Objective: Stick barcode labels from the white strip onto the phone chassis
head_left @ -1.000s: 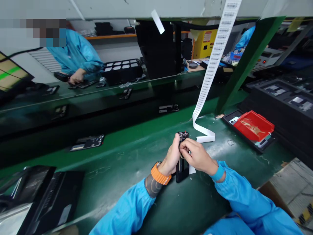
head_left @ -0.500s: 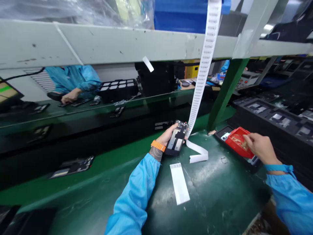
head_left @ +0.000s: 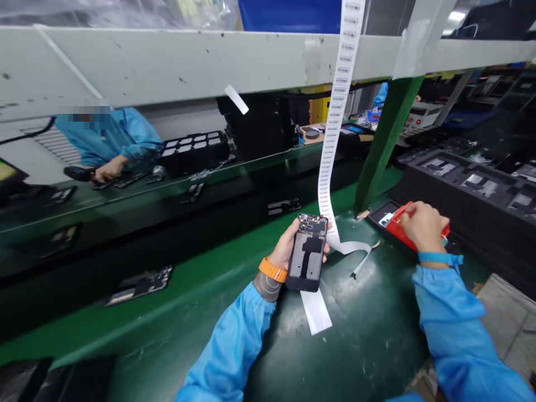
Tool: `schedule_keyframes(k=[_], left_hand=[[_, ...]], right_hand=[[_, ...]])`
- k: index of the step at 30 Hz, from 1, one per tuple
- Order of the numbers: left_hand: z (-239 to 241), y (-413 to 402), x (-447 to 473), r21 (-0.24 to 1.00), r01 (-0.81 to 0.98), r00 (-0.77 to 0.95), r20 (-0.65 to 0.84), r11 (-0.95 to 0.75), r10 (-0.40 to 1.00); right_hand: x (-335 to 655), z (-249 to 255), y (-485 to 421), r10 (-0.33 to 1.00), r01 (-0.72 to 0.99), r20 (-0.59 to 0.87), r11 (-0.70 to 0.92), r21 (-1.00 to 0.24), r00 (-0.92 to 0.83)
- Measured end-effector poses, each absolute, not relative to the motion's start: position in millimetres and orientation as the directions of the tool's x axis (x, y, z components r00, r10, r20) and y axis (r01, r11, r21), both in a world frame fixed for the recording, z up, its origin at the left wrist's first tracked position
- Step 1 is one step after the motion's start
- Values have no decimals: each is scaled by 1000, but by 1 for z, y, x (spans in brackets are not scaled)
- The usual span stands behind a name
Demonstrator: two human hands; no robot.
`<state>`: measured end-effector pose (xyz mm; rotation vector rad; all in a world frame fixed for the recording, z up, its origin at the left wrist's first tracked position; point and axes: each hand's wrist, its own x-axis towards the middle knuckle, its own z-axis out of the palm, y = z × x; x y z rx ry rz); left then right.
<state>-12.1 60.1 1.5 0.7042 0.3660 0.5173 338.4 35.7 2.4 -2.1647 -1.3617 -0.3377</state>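
My left hand (head_left: 288, 245) grips an opened phone body (head_left: 309, 258), its bare inner frame facing me, held above the green table (head_left: 234, 262). An orange watch band sits on that wrist. My right hand (head_left: 422, 225) reaches into the red bin (head_left: 444, 230) at the right, fingers curled down inside it; what they touch is hidden. A long strip of white labels (head_left: 335, 123) hangs from the shelf and curls on the table just behind the phone. A white backing strip (head_left: 316, 311) lies flat under the phone.
Black trays of parts (head_left: 473, 184) are stacked at the right. A green post (head_left: 383, 151) stands behind the bin. Phone frames (head_left: 140, 283) ride the dark conveyor (head_left: 125, 223). Across it, a person in a blue coat (head_left: 113, 139) works beside a black tray (head_left: 195, 151).
A second ago both hands held the phone low on the table. My right hand left it and went into the red bin; my left hand keeps the phone, now tilted nearer me.
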Motion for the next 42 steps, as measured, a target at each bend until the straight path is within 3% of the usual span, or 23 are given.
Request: schedule_keyframes(k=[2,4,7,9,11,21,24,27,29,31,33,35,37,39,42], left_hand=[[3,44,-15,662,-370,804,-123,652,582],[4,31,-17,630,-415,796,-98,656,598],[4,18,-20,587,-477,787,-46,654,615],[3,10,-23,560,-500,793,-9,660,609],[2,2,-26,525,-518,801,22,675,598],[3,-17,-22,403,-562,799,39,722,600],[6,-20,-12,354,-635,743,34,687,669],[8,-21,-7,356,-652,706,-34,669,707],[7,-20,-10,384,-656,653,-144,650,744],[-1,-20,-17,442,-679,496,-312,586,810],[-13,-21,-28,507,-719,241,-458,474,856],[-26,-23,-37,518,-785,66,-478,342,876],[-34,-24,-42,465,-853,29,-415,239,909],[-36,-25,-42,408,-895,50,-310,180,949],[-30,-24,-38,383,-906,118,-181,181,976]], right_hand=[[320,12,29,703,856,526,-241,-457,479],[287,18,18,693,833,583,-45,-552,424],[224,15,0,798,784,586,272,-558,140],[191,10,-8,786,634,614,510,-581,-68],[175,4,-11,734,534,663,623,-572,-147],[185,-6,-10,405,650,885,741,-169,-231],[183,-6,-11,390,634,898,751,-182,-204],[183,-5,-13,473,545,877,759,-355,-87],[183,-4,-15,578,394,811,727,-562,90],[180,-3,-19,753,138,620,605,-784,221],[171,-1,-27,939,-132,320,335,-933,124],[154,-2,-37,988,-278,34,-9,-960,-147],[130,-5,-50,914,-290,-152,-271,-918,-375],[106,-9,-64,842,-232,-250,-395,-889,-478],[79,-15,-80,823,-114,-304,-401,-909,-480]])
